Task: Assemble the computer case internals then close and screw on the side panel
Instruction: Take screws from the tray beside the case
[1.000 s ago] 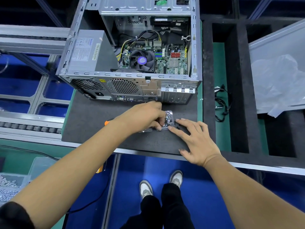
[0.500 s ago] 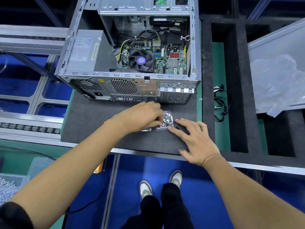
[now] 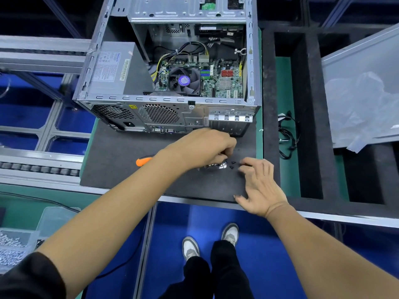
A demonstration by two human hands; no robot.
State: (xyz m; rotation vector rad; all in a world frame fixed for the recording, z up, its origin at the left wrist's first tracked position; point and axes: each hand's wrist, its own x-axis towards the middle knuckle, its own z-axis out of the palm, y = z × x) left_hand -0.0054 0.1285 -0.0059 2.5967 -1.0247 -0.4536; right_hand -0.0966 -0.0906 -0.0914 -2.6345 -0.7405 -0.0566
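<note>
The open computer case (image 3: 168, 114) lies on its side on a dark mat (image 3: 121, 160), showing the motherboard, CPU fan (image 3: 184, 80) and power supply (image 3: 112, 67). In front of it my left hand (image 3: 203, 147) has its fingers curled over a small clear bag of screws (image 3: 218, 166). A few black screws (image 3: 232, 164) lie loose just right of the bag. My right hand (image 3: 259, 186) hovers beside them, fingers spread and slightly bent, holding nothing visible. The grey side panel (image 3: 345, 83) leans at the right.
An orange-handled screwdriver (image 3: 143, 161) lies on the mat, partly hidden by my left forearm. A black cable bundle (image 3: 287, 134) rests on the green strip. Black foam compartments (image 3: 306, 126) stand on the right, with crumpled plastic film (image 3: 362, 104) over the panel. A screw bin (image 3: 13, 247) sits lower left.
My right hand has lifted off the bag and drawn back to the right, curling its fingers. Black screws now lie exposed beside the bag. My left hand stays on the bag.
</note>
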